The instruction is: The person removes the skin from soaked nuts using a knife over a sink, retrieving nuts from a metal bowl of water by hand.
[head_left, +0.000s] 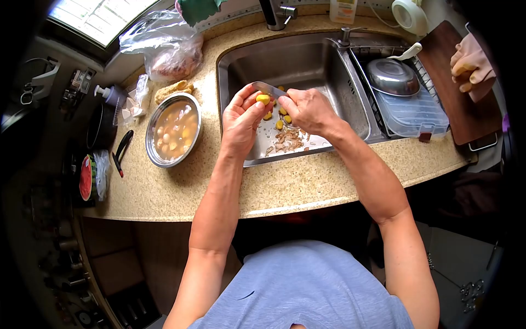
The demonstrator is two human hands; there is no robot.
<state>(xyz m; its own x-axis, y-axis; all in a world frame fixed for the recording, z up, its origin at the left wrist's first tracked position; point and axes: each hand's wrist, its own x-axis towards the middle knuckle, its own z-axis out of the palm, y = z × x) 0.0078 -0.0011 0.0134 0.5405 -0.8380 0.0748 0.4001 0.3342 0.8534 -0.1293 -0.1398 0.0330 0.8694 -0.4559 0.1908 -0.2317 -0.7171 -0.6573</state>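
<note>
Over the sink (350,98), my left hand (241,122) pinches a small rounded yellow piece of food (263,99) in its fingertips. My right hand (309,111) is closed around the handle of a small knife (267,89), its blade pointing left, close by the yellow piece. Below the hands, several more yellow pieces (279,125) lie on the sink bottom beside a heap of brown peelings (289,141). To the left on the counter stands a metal bowl (150,148) of cloudy liquid with many pale and yellow round pieces (174,131).
A black-handled tool (123,151) lies left of the bowl. Behind it are a clear plastic bag (164,46) and a yellowish sponge-like thing (172,91). A faucet (276,13) rises at the back. Right of the sink, a rack holds a metal lid (392,77) and plastic container (413,114).
</note>
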